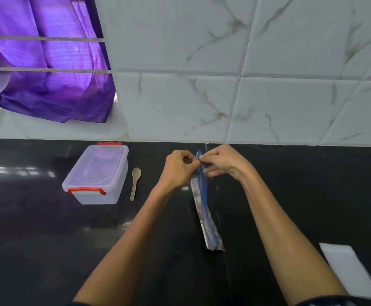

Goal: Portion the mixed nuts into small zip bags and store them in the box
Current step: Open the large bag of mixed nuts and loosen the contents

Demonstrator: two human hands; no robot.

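While each hand [181,165] [221,162] pinches it, the long glossy bag [204,208] hangs narrow

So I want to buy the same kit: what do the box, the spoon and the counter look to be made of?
The box looks like clear, slightly frosted plastic: the counter shows through it, and its clips are red. The spoon is matte tan, probably wood or bamboo, though plastic is possible. The counter looks like polished black stone: it mirrors the window light.
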